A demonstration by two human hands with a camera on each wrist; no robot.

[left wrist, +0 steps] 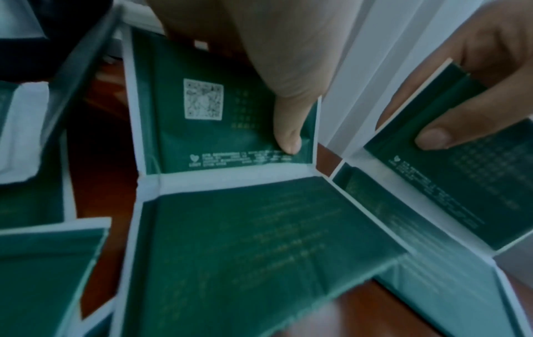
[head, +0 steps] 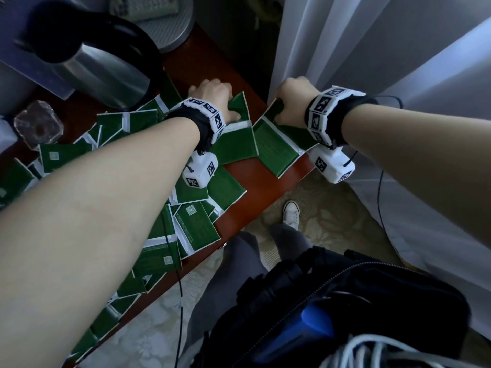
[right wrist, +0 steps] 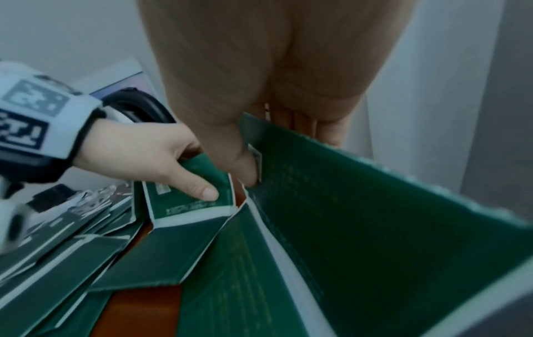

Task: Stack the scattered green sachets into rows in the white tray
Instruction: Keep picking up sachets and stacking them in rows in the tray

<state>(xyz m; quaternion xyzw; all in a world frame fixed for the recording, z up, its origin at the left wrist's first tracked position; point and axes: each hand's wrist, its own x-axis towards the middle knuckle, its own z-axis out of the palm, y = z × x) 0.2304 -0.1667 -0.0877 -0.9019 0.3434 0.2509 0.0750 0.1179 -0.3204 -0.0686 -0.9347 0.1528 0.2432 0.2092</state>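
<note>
A reddish-brown table runs from 7 o'clock up to 1 o'clock in the head view, with a white curtain hanging at 2 o'clock and a steel kettle with a black handle at 10 o'clock. Green sachets with white sealed edges lie scattered and overlapping across the table from 8 o'clock toward the centre; no white tray can be made out. The left hand pinches the top of one sachet standing upright, thumb pressed on its printed face, which bears a white QR code and small lines of writing too blurred to read. The right hand at 1 o'clock is clamped on another sachet, fingers behind and thumb in front, near the table's far edge; its faint gold text is unreadable
</note>
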